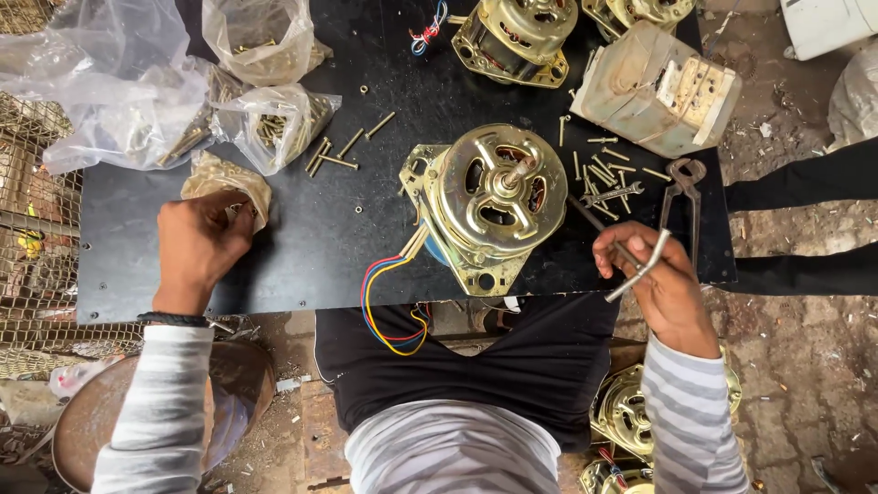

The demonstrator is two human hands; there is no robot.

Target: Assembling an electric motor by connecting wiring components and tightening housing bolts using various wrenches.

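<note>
**Count on the Table**

Three motors stood on the table (302,247): one in the middle (485,206), two at the far edge (517,37) (640,11). Four plastic bags (265,37) held screws. There was one pair of pincers (684,187) and one T-shaped wrench (631,261).

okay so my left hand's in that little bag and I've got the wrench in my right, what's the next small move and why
Probably lift one fastener out of the small bag with the left hand and bring it to the motor. The right hand already holds the T-handle wrench beside the motor.
</note>
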